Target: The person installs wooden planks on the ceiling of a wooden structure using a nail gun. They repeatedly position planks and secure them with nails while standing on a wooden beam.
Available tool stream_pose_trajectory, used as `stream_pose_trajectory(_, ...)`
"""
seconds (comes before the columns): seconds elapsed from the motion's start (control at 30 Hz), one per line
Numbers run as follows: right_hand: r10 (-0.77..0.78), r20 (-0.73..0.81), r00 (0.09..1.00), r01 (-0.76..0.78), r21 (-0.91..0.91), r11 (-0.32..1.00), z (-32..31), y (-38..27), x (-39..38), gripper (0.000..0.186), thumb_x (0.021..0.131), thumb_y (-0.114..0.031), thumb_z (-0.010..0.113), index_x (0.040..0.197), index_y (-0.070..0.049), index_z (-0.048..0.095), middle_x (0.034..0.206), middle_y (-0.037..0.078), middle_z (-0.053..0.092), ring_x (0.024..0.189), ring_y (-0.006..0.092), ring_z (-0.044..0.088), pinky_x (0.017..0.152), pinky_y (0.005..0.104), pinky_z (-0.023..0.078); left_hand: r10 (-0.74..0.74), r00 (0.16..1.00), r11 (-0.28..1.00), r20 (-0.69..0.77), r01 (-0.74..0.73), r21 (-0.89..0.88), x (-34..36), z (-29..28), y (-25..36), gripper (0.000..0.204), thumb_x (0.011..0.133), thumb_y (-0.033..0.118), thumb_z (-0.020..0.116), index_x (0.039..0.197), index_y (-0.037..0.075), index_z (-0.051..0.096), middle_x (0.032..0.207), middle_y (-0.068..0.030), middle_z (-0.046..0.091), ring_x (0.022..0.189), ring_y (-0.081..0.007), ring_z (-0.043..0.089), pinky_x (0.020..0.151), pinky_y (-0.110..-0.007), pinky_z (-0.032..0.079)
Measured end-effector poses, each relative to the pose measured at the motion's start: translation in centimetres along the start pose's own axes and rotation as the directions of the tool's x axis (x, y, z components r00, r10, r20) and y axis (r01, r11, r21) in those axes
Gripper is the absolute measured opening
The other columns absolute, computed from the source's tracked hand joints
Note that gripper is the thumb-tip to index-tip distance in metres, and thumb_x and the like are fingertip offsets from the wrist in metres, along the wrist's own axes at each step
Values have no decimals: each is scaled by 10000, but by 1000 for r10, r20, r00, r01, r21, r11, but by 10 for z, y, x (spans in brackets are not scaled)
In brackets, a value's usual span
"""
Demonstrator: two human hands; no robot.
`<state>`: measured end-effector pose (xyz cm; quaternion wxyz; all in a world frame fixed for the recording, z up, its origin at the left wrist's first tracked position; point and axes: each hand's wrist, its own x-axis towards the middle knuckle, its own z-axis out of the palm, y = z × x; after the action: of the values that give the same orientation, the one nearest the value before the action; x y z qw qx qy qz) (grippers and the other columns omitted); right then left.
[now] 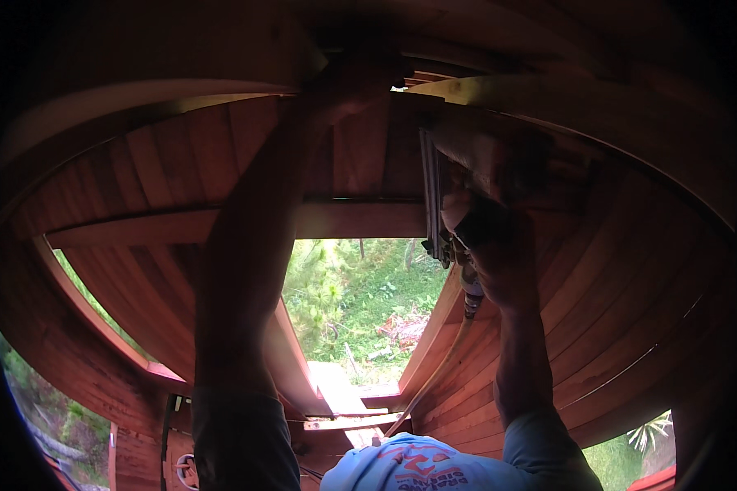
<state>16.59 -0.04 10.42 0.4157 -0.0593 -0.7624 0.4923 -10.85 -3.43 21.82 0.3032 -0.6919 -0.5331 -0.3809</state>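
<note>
Overhead, my right hand (491, 233) is wrapped round the handle of an air nail gun (475, 155). The gun's long, narrow magazine (432, 192) lies on its left side, and its head is raised close to the ceiling, partly blurred and dark. From the base of the handle an air hose (434, 372) runs down. My left hand (360, 78) reaches up against the wooden ceiling pieces, left of the gun, beside the end of a pale curved wooden rib (475, 88). Deep shadow hides most of its fingers and whatever they touch.
Reddish wooden boards (614, 311) line the curved walls and ceiling around me. A crossbeam (360, 221) spans above a window opening (360, 311) with greenery outside. Another curved rib (139, 106) arches at the upper left. A wooden plank (352, 423) lies below the opening.
</note>
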Motion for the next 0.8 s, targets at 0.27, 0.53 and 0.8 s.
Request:
stream_pose_trajectory(0.27,-21,-45,999,23,62,998,9,4,5,304,893,-299,736,699,-100,612,515,-85,456,467,-5,398,455,225,273,150,988,941,23,-149,303,0,-1,5,139,904,112,565,932,65,693,954,-100,655,892,-250,635,850,-377,516)
stream_pose_trajectory(0.53,75,4,997,-75,-36,997,2,2,-3,270,879,-288,749,777,-67,631,579,-56,517,515,52,478,498,264,373,354,927,808,124,-370,458,10,-2,-35,149,920,64,554,955,51,698,1030,-98,685,972,-235,650,875,-368,522)
stream_pose_trajectory(0.8,84,58,995,-68,-236,969,-9,54,-100,631,803,-381,791,1261,-8,570,998,209,701,959,239,711,827,363,545,3,986,999,166,-10,42,6,-4,7,186,951,168,579,1022,47,701,981,-79,690,918,-210,658,831,-347,514)
